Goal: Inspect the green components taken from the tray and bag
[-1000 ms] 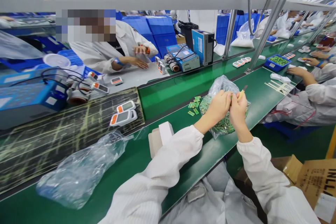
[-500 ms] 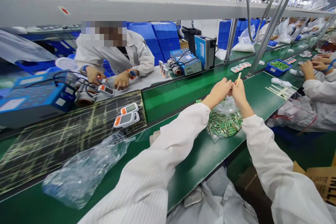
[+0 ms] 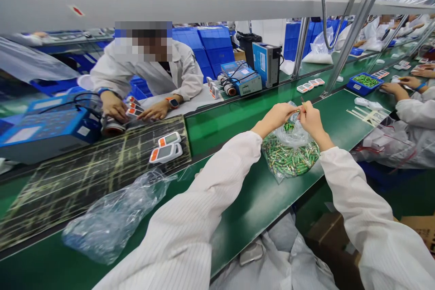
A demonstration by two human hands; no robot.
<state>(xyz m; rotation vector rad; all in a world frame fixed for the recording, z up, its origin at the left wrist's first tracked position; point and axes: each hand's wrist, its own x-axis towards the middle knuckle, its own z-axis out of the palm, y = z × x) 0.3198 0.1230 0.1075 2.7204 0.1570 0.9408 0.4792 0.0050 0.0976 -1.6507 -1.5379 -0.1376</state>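
A blue instrument box (image 3: 73, 120) stood at the far left with dark cables looped over it. Just beside it, across the line, a co-worker in a white coat (image 3: 185, 72) had both hands down by a few white-and-orange devices (image 3: 135, 108). A crumpled clear plastic bag (image 3: 115, 217) lay on the green workbench (image 3: 248, 217), next to a scuffed black mat (image 3: 98, 167). Two white-and-orange display units (image 3: 166, 153) rested at the mat's right end, one overlapping the other.

The left hand (image 3: 277, 117) reached in above the bag of green parts (image 3: 292, 161), fingers bent toward the right hand; what they gripped, if anything, I could not tell. That clear bag sat on the workbench beneath both hands, bulging with small green cylindrical pieces. The right hand (image 3: 310, 118) met the left at the fingertips, its fingers curled closed around a slim tool (image 3: 302, 99), of which only a thin tip showed.

Farther right were pale tape strips (image 3: 367, 117), a white plastic housing (image 3: 369, 103) and a blue bin (image 3: 362, 89) of green pieces.
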